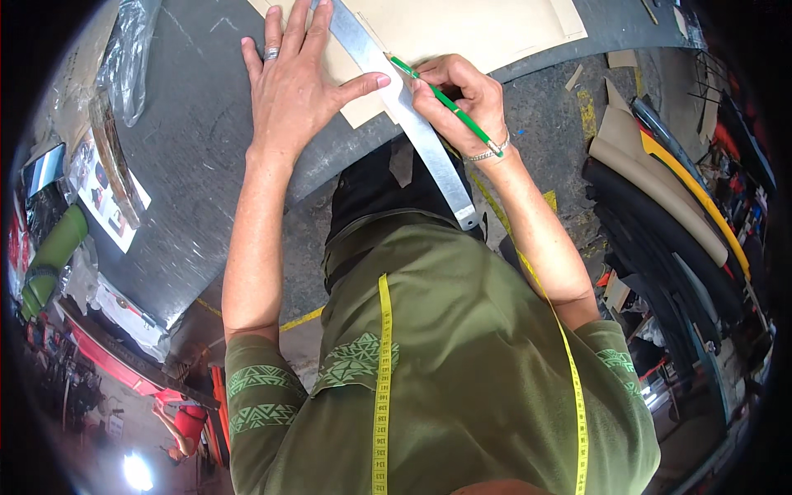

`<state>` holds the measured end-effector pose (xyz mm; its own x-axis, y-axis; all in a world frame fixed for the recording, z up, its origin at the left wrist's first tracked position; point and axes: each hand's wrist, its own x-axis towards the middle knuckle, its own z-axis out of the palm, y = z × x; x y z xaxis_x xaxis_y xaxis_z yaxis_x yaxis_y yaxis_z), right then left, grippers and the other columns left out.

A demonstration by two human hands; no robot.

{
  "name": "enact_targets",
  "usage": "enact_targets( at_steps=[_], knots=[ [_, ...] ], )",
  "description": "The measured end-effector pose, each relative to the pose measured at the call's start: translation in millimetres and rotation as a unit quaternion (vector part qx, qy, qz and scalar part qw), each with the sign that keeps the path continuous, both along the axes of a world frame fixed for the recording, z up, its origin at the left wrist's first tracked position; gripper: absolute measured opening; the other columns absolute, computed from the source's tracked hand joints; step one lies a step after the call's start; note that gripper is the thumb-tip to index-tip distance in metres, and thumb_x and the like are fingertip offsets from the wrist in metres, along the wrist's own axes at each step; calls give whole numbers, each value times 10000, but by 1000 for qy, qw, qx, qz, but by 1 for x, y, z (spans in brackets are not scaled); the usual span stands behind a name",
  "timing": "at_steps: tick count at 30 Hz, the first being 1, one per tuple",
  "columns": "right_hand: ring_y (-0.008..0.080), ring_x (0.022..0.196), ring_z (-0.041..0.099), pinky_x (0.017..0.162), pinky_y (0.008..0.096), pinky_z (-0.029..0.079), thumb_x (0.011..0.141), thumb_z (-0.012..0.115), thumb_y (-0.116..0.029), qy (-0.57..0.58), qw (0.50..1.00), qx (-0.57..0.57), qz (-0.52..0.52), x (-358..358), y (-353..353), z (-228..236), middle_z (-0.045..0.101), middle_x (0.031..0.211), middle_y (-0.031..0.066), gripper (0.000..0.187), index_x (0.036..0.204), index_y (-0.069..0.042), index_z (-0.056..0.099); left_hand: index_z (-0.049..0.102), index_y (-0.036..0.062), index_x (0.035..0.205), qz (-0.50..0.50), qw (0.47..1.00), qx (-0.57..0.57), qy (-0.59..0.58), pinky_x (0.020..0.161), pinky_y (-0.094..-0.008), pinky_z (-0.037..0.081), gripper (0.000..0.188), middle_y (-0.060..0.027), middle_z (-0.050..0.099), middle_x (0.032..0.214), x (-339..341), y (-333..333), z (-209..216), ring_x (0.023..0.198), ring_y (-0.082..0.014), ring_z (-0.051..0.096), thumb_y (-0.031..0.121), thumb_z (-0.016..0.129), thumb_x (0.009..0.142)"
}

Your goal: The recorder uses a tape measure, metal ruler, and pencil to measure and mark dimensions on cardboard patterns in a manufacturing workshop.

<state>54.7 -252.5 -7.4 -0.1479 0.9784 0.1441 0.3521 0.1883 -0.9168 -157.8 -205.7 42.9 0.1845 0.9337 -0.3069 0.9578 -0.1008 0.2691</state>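
My left hand (299, 91) lies flat with fingers spread on the tan paper sheet, its thumb and fingertips against the metal ruler (429, 148). The ruler runs slantwise across the sheet and sticks out past the table edge toward my body. In my right hand (462, 99) is a green pencil (450, 106), pinched between thumb and fingers, its tip at the ruler's right edge on the tan paper (478, 25). A ring is on my left hand and a chain bracelet on my right wrist.
The dark table (190, 190) carries clear plastic (130, 62) and a printed sheet (111, 198) at the left. A yellow tape measure (383, 371) hangs round my neck. Rolls of material (660, 190) stand at the right. A green roll (54, 260) lies far left.
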Motion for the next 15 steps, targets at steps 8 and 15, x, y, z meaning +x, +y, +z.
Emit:
enact_targets(
  at_steps=[8, 15],
  knots=[
    [111, 636, 613, 587, 282, 504, 885, 782, -169, -15, 999, -28, 21, -7, 23, 9, 653, 758, 52, 167, 901, -36, 682, 342, -10, 1572, 2, 1000, -5, 5, 1255, -602, 106, 1178, -215, 275, 1660, 1, -1, 3, 1571, -395, 150, 709, 763, 738],
    [291, 994, 687, 897, 371, 543, 998, 602, -69, -62, 969, -226, 77, -18, 57, 27, 694, 1053, 204, 192, 1170, -7, 660, 382, -27, 1548, -3, 1000, 16, -4, 1251, -603, 122, 1152, -228, 300, 1643, 0, -2, 2, 1564, -396, 169, 698, 768, 740]
  ],
)
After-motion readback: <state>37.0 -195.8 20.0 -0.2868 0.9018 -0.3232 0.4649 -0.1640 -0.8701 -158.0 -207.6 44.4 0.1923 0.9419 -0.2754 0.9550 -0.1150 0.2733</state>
